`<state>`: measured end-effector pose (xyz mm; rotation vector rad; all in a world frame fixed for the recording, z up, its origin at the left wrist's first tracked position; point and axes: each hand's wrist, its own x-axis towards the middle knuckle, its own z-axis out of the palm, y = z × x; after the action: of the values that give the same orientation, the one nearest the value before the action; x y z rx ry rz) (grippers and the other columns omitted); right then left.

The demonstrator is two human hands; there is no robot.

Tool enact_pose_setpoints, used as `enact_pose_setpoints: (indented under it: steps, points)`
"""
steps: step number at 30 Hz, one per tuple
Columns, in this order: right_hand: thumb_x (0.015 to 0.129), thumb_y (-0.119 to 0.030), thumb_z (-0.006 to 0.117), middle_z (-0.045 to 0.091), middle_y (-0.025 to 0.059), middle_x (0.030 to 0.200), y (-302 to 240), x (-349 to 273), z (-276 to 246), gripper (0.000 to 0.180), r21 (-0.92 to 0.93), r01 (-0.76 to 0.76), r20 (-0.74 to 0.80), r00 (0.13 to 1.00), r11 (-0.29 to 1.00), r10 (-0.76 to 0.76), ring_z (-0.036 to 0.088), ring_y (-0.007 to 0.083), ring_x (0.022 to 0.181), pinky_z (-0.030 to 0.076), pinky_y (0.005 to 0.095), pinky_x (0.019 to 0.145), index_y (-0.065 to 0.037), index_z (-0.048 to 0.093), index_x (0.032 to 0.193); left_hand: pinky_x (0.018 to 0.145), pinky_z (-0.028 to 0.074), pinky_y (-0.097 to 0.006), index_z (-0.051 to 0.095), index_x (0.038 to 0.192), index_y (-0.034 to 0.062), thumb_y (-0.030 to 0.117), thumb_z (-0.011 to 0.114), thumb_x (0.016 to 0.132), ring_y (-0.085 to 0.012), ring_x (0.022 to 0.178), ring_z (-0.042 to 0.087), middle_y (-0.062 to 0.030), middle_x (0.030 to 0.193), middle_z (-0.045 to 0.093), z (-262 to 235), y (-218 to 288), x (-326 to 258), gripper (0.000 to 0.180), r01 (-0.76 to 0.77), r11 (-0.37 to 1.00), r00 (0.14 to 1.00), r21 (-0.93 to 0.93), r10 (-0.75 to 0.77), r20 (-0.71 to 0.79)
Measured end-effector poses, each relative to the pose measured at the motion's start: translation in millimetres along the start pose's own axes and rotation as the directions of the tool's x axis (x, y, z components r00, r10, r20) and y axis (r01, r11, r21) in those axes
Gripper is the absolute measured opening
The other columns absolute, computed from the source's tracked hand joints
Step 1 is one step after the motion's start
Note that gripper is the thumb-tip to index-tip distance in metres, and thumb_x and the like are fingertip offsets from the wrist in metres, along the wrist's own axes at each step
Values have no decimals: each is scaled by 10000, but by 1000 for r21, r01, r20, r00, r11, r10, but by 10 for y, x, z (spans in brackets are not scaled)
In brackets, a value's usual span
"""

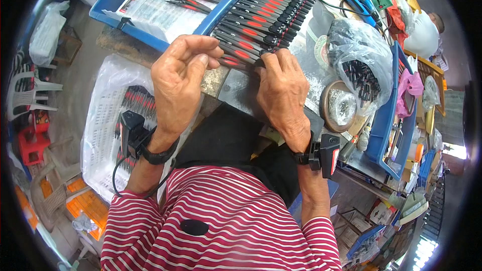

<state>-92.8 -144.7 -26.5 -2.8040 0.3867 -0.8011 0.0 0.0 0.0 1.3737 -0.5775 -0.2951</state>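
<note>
Here, we see the row of red-and-black pen-like pieces [253, 19] at upper centre, long axes slanting down rightward. The right hand [283, 85] is nearer their black ends, its grip too hidden to tell; the left hand [175, 80], seemingly released, sits by their opposite tips.
</note>
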Motion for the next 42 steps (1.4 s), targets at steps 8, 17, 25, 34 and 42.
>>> enact_pose_setpoints:
  steps: [8,17,25,34,42]
  points:
    - [665,1,614,465,109,813,-4,-21,18,203,60,7,-106,994,998,0,528,290,752,453,384,576,-49,514,834,760,460,-239,564,1019,-55,-19,480,870,-112,785,568,-120,900,634,-17,11,-15,176,26,998,999,50,-28,22]
    - [671,-20,675,513,130,868,112,-156,-107,273,66,-63,-161,984,996,73,544,305,785,450,383,641,-43,561,919,687,466,-208,572,993,-58,-30,476,852,-112,721,575,-110,837,632,-199,141,60,173,99,991,990,-93,-89,108]
    - [709,34,648,533,176,847,164,-364,-363,227,134,-138,-153,975,981,158,550,341,747,445,391,641,-6,563,915,623,450,-189,594,982,-46,34,507,831,-67,641,539,-68,778,631,-570,371,522,192,-61,972,970,228,3,245]
    - [735,74,624,515,61,803,128,-516,-632,171,286,-219,-83,964,933,252,440,134,575,375,254,546,8,568,882,677,464,-256,618,857,-28,91,557,780,-119,697,555,-47,773,610,-745,18,1355,155,-301,712,882,634,-44,468]
    - [736,74,614,519,120,777,157,-671,-738,137,334,-322,82,946,886,313,507,219,575,411,313,549,24,565,854,708,470,-269,624,879,-41,11,583,693,-134,738,580,-68,788,636,-783,-351,1775,197,-251,636,822,730,-259,508]
